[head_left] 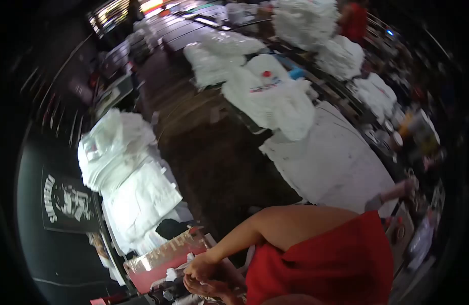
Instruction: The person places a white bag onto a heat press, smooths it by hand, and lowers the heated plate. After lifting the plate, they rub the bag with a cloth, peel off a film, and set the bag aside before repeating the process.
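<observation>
My right hand (198, 266) is at the lower middle, with its bare arm stretched down and left from the red top I wear. Its fingers are bent in, close to a small bit of white cloth (172, 274). Just below, my left hand (208, 288) meets it, fingers curled toward the same spot. Whatever lies between the fingers is too small and blurred to name. Both hands are beside a reddish flat panel (158, 262) with brownish tape along its upper edge. Dark hardware (165, 294) shows beneath it.
Stacked white garments (135, 188) lie to the left. Opposite, a white printed shirt (270, 96) lies on a long table with a pale board (331, 157). More white piles (305, 23) stand behind, near a person in red (353, 23). Cluttered containers (397, 137) line the right.
</observation>
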The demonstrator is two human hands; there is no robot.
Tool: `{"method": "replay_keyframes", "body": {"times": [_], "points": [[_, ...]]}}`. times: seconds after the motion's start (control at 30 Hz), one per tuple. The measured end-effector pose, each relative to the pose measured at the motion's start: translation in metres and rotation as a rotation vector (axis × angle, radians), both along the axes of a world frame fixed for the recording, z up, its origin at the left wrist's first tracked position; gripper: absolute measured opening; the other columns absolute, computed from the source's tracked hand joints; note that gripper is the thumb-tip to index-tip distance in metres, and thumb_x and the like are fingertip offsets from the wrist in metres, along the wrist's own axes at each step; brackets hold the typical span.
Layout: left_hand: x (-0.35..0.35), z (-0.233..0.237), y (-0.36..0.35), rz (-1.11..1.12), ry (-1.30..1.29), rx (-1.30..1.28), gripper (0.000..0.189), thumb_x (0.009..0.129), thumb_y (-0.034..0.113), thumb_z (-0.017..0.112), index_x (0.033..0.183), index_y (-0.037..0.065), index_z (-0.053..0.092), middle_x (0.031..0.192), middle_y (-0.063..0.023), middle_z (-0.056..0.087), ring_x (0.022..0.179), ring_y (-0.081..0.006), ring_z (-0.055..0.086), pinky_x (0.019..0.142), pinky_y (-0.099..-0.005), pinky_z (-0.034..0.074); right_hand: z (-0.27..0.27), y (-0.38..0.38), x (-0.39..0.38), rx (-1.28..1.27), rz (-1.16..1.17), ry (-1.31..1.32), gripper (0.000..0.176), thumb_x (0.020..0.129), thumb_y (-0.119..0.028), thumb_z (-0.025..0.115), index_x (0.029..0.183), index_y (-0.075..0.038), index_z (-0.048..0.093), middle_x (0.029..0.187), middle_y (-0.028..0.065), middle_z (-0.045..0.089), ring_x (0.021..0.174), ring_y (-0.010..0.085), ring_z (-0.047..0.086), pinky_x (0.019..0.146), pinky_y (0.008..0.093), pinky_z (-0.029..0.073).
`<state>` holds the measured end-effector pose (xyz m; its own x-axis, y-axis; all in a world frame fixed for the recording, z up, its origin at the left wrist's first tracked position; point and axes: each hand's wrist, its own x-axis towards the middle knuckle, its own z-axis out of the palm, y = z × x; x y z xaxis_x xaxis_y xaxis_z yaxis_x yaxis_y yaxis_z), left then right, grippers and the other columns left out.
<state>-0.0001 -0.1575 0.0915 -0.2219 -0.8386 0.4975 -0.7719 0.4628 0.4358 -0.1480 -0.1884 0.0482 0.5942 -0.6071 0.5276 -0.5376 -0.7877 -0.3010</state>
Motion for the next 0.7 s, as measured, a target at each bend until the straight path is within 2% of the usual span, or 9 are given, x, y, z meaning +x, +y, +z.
{"method": "replay_keyframes", "body": {"times": [0.07, 0.17, 0.3, 0.33, 0.37, 0.4, 0.5, 0.57, 0.7], "points": [[0.011, 0.016, -0.011, 0.008, -0.07, -0.015, 0.044, 0.09, 0.034, 0.065, 0.116, -0.002, 0.066, 0.122, -0.0244, 0.062, 0.117, -0.0414, 0.056, 0.101, -0.0543, 0.044, 0.017, 0.012, -0.001, 0.176, -0.055, -0.576, 0.021, 0.081, -0.021, 0.067, 0.074, -0.001, 0.065, 0.083, 0.0148, 0.064, 0.086, 0.0342, 0.063, 0.076, 0.0432, 0.051], [0.034, 0.033, -0.025, 0.04, -0.161, -0.017, 0.04, 0.089, 0.031, 0.066, 0.115, 0.0, 0.067, 0.122, -0.024, 0.062, 0.117, -0.0416, 0.055, 0.101, -0.0553, 0.044, 0.051, 0.06, -0.027, 0.197, -0.266, -0.705, 0.014, 0.082, -0.018, 0.065, 0.08, -0.004, 0.063, 0.087, 0.0163, 0.064, 0.088, 0.0366, 0.061, 0.082, 0.0443, 0.05], [0.05, 0.043, -0.038, 0.054, -0.228, -0.02, 0.036, 0.087, 0.027, 0.069, 0.113, 0.002, 0.068, 0.122, -0.0234, 0.062, 0.118, -0.042, 0.054, 0.101, -0.0568, 0.044, 0.044, 0.161, -0.129, 0.975, -0.423, -0.484, 0.046, 0.088, -0.047, 0.073, 0.089, -0.002, 0.065, 0.082, 0.0114, 0.069, 0.074, 0.0236, 0.067, 0.065, 0.0419, 0.052], [0.054, 0.043, -0.042, 0.058, -0.238, -0.022, 0.035, 0.087, 0.026, 0.07, 0.113, 0.002, 0.068, 0.122, -0.0233, 0.062, 0.118, -0.042, 0.054, 0.101, -0.0571, 0.044, 0.052, 0.202, -0.154, 1.344, -0.334, -0.485, 0.053, 0.089, -0.053, 0.072, 0.09, -0.001, 0.066, 0.078, 0.011, 0.068, 0.062, 0.0224, 0.063, 0.056, 0.0408, 0.05], [0.058, 0.044, -0.045, 0.062, -0.241, -0.026, 0.035, 0.086, 0.025, 0.07, 0.113, 0.003, 0.068, 0.122, -0.0232, 0.062, 0.118, -0.0421, 0.054, 0.1, -0.0575, 0.045, 0.025, 0.222, -0.175, 1.479, -0.094, -0.137, 0.067, 0.089, -0.058, 0.07, 0.103, 0.007, 0.068, 0.085, 0.0183, 0.071, 0.069, 0.0268, 0.07, 0.062, 0.0418, 0.059], [0.066, 0.04, -0.051, 0.054, -0.241, -0.025, 0.035, 0.086, 0.025, 0.07, 0.113, 0.003, 0.068, 0.122, -0.0232, 0.062, 0.118, -0.0421, 0.054, 0.1, -0.0575, 0.045, -0.019, 0.261, -0.186, 1.675, -0.016, -0.055, 0.068, 0.09, -0.063, 0.066, 0.094, 0.006, 0.068, 0.085, 0.0195, 0.071, 0.072, 0.0284, 0.072, 0.061, 0.0425, 0.059], [0.093, 0.004, -0.073, 0.05, -0.279, -0.103, 0.042, 0.089, 0.034, 0.068, 0.117, 0.003, 0.066, 0.123, -0.0227, 0.061, 0.115, -0.0416, 0.054, 0.096, -0.0578, 0.045, 0.078, 0.367, -0.157, 1.97, -0.354, -0.488, 0.062, 0.092, -0.051, 0.072, 0.117, 0.003, 0.056, 0.082, 0.0158, 0.065, 0.061, 0.0245, 0.067, 0.058, 0.0319, 0.056], [0.098, -0.016, -0.087, 0.039, -0.293, -0.162, 0.047, 0.09, 0.04, 0.067, 0.119, 0.003, 0.064, 0.124, -0.0224, 0.06, 0.113, -0.0412, 0.055, 0.093, -0.058, 0.045, 0.044, 0.385, -0.147, 1.939, -0.248, -0.519, 0.061, 0.092, -0.05, 0.072, 0.122, 0.001, 0.054, 0.089, 0.0141, 0.065, 0.066, 0.0239, 0.068, 0.058, 0.0316, 0.056], [0.093, -0.012, -0.081, 0.072, -0.304, -0.235, 0.044, 0.093, 0.038, 0.065, 0.115, 0.001, 0.065, 0.12, -0.0234, 0.062, 0.113, -0.0421, 0.055, 0.091, -0.0595, 0.044, 0.101, 0.378, -0.124, 1.671, -0.428, -0.825, 0.067, 0.093, -0.047, 0.072, 0.136, -0.001, 0.05, 0.105, 0.0156, 0.066, 0.086, 0.0237, 0.07, 0.071, 0.0365, 0.062]]}}
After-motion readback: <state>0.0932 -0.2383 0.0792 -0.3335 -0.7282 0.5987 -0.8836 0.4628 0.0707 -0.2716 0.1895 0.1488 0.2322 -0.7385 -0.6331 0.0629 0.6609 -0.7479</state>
